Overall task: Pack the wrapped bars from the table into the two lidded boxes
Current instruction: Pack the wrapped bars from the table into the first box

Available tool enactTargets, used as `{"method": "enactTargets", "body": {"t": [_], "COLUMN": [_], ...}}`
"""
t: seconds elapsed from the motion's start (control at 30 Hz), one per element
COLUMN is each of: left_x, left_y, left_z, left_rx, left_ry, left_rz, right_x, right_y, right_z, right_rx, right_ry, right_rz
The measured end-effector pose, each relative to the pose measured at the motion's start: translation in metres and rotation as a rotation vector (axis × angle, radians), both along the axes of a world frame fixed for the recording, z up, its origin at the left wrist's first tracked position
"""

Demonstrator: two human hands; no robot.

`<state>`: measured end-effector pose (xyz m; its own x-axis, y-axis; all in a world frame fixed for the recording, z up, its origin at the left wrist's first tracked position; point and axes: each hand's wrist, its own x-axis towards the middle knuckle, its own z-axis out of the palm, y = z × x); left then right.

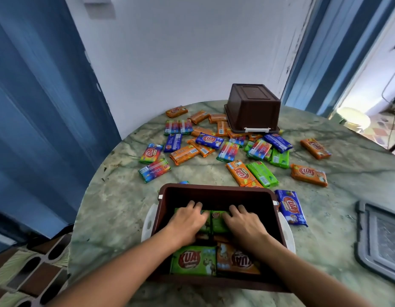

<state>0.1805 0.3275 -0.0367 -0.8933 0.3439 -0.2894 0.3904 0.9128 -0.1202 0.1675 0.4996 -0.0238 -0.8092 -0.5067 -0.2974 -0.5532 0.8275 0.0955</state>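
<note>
Both hands, left hand (187, 220) and right hand (245, 222), press flat, fingers released, on green bars (216, 220) in the open box (216, 191); uneven pressure could buckle the row.

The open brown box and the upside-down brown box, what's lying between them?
Head view: loose wrapped bars scattered on the marble table between the open box and upside-down box.

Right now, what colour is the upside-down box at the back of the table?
Dark brown, with a white latch; the upside-down box shows best in the head view.
</note>
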Motion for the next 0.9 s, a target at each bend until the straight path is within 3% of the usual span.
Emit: {"method": "enactTargets", "body": {"t": [0.3,0.43,0.6,0.7,0.77,0.9], "left_x": [0.001,0.003,0.004,0.000,0.000,0.009], "left_y": [0.006,0.006,0.005,0.005,0.001,-0.013], "left_z": [0.000,0.000,-0.001,0.006,0.011,0.007], "left_rx": [0.012,0.018,0.031,0.038,0.066,0.003], "left_ry": [0.067,0.077,0.070,0.015,-0.061,-0.375], "left_rz": [0.008,0.004,-0.007,0.002,0.024,0.003], "right_x": [-0.003,-0.003,-0.009,-0.006,-0.005,-0.005], "right_y": [-0.001,-0.008,-0.010,-0.006,-0.005,0.004], "right_z": [-0.023,-0.007,-0.005,-0.004,0.001,0.008], "right_rx": [0.038,0.115,0.101,0.125,0.133,0.067], "right_ry": [0.054,0.024,0.029,0.075,-0.002,-0.166], "right_rz": [0.056,0.131,0.079,0.163,0.187,0.050]}}
